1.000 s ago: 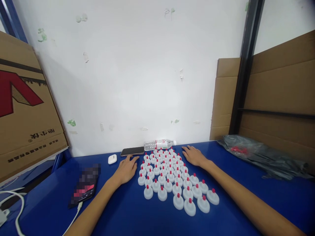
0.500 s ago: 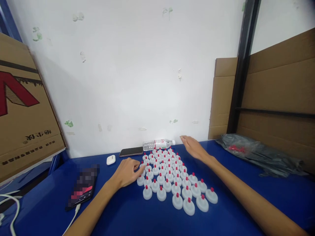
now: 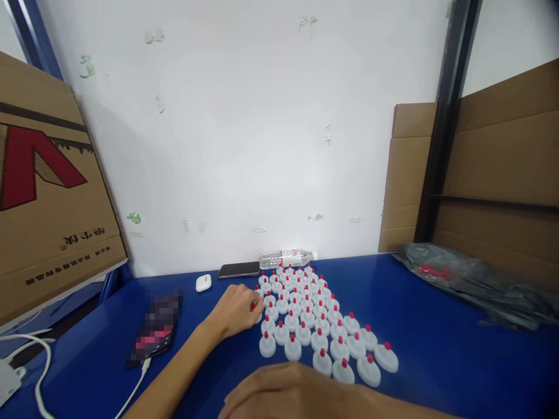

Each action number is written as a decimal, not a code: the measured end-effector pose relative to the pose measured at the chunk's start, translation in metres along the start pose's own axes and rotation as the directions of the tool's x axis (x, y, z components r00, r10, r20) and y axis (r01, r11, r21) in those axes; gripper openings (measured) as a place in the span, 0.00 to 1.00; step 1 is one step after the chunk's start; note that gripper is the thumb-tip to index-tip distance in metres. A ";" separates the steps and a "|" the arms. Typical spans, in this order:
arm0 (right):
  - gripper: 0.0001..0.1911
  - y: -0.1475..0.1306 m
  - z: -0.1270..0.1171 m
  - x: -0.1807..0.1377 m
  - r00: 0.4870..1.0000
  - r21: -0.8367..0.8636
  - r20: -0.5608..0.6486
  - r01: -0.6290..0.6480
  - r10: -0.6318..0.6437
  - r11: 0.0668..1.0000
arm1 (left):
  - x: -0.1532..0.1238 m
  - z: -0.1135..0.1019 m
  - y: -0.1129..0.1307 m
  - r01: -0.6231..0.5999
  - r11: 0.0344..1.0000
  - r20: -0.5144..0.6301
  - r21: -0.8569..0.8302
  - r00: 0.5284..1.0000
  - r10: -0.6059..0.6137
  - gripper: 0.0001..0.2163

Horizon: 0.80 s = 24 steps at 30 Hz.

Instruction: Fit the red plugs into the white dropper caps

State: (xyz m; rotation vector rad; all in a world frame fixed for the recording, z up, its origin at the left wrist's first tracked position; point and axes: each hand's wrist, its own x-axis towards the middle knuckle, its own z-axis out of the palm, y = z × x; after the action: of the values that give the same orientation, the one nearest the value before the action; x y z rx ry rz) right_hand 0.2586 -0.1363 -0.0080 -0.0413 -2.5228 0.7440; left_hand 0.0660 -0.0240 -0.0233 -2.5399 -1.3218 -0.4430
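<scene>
A dense cluster of white round caps with red tips point(image 3: 307, 318) stands upright on the blue table. At its left edge my left hand point(image 3: 236, 308) is closed, thumb and fingers around a white cap with a red tip point(image 3: 257, 318) that it partly hides. In front of the cluster, low in the view, my right hand point(image 3: 279, 393) points left with its fingers stretched and slightly bent. Nothing shows in it, though its palm side is hidden. The nearest caps stand just beyond its wrist.
Behind the caps lie a clear water bottle point(image 3: 288, 258) and a dark phone point(image 3: 239, 269); a white earbud case point(image 3: 203, 283) is left of them. Another phone point(image 3: 155, 329) with a white cable lies left. A grey plastic bag point(image 3: 476, 285) with red pieces sits right. Cardboard flanks the table.
My right hand has swept from the far right side of the caps to the near front. My left hand stays at the cluster's left edge, now around a cap. The view has shifted slightly.
</scene>
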 end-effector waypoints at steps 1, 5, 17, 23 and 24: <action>0.26 0.005 0.006 -0.001 0.999 -0.013 0.047 -0.021 0.022 1.000 | 0.000 -0.003 -0.002 0.021 0.999 -0.046 -0.030 0.999 -0.022 0.20; 0.24 0.018 0.007 -0.007 0.982 -0.016 0.117 -0.146 0.147 0.989 | -0.001 -0.015 -0.015 0.125 0.987 -0.256 -0.105 0.955 -0.149 0.20; 0.23 0.054 -0.031 -0.023 0.939 -0.156 -0.037 -0.345 0.343 0.926 | -0.003 -0.014 -0.029 0.167 0.978 -0.268 -0.128 0.943 -0.196 0.20; 0.19 0.076 -0.046 -0.034 0.962 -0.210 -0.123 -0.264 0.242 0.941 | -0.002 -0.017 -0.021 0.121 0.984 -0.261 -0.134 0.953 -0.153 0.19; 0.18 0.078 -0.047 -0.035 0.960 -0.212 -0.154 -0.262 0.233 0.941 | -0.002 -0.017 -0.019 0.108 0.985 -0.266 -0.134 0.954 -0.141 0.19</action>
State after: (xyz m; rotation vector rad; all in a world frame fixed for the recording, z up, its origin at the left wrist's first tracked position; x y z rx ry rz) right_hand 0.3028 -0.0527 -0.0301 -0.4804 -2.4943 0.5173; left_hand 0.0469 -0.0212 -0.0067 -2.3819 -1.3884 -0.8889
